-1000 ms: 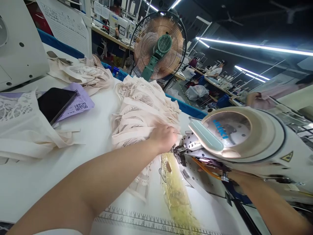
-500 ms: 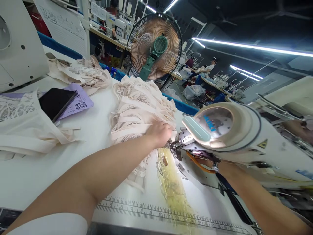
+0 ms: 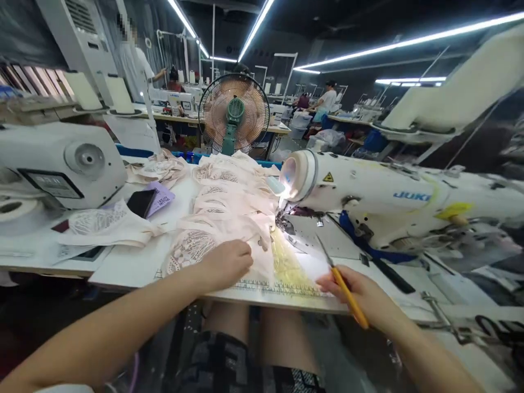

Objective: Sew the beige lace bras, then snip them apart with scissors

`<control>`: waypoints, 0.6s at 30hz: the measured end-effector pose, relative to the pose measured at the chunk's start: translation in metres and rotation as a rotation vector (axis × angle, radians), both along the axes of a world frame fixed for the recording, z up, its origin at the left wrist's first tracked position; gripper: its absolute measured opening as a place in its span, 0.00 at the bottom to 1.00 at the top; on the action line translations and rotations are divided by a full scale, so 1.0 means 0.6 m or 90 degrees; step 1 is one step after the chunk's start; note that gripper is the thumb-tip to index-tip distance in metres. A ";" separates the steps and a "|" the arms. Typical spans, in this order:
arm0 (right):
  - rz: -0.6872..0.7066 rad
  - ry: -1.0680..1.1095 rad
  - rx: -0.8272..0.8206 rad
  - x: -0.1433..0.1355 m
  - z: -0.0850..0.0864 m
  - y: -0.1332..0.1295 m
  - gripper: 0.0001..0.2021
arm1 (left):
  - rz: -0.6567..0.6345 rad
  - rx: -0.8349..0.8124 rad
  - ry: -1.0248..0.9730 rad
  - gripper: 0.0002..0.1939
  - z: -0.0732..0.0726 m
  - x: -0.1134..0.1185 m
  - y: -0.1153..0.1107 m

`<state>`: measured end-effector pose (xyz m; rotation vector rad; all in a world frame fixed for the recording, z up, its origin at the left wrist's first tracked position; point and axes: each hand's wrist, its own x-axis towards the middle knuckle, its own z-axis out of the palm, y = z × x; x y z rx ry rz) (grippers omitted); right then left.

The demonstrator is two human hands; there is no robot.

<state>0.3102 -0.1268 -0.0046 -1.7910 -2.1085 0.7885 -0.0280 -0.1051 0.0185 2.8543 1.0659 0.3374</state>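
My left hand (image 3: 226, 263) presses down on a cream lace fabric piece (image 3: 192, 245) at the table's front edge, fingers curled on the cloth. My right hand (image 3: 360, 297) holds orange-handled thread snips (image 3: 341, 286) with the blades pointing toward the needle area. A long row of cream lace pieces (image 3: 227, 191) runs from my left hand back toward the fan. The white Juki sewing machine (image 3: 380, 196) stands to the right, its lamp lighting the yellowed tape strip (image 3: 289, 265) by the needle.
A black phone (image 3: 141, 202) lies on a purple slip (image 3: 161, 195) at the left, next to more lace pieces (image 3: 106, 226). Another white machine (image 3: 61, 164) stands far left. A standing fan (image 3: 234, 113) is behind the table. Other people work at distant benches.
The view has pulled back and lifted. My left hand slid from the needle area to the table's front edge with the fabric. My right hand came out from under the machine holding snips.
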 end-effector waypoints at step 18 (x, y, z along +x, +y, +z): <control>-0.067 0.477 -0.029 -0.174 0.074 0.019 0.23 | 0.636 -0.106 -0.268 0.12 0.049 -0.172 -0.033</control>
